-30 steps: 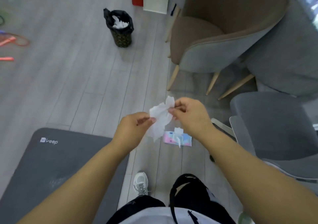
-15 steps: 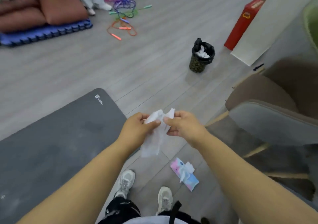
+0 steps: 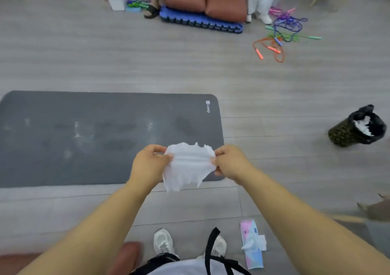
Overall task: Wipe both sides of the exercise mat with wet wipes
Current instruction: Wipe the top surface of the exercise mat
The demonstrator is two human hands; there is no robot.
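At centre frame, the left hand (image 3: 150,163) and right hand (image 3: 229,162) are each pinching an edge of a thin, crumpled white wet wipe (image 3: 188,166), stretching it flat. The matte grey foam exercise mat (image 3: 84,139) is lying left of centre. Spreading the wipe fully before wiping would probably cover more of the mat.

white wipe (image 3: 187,166), dark grey mat (image 3: 105,139)

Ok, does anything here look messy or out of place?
The grey mat carries pale scuffs and dark smudges. Jump ropes lie tangled on the floor, and a wipe pokes from the wipes pack.
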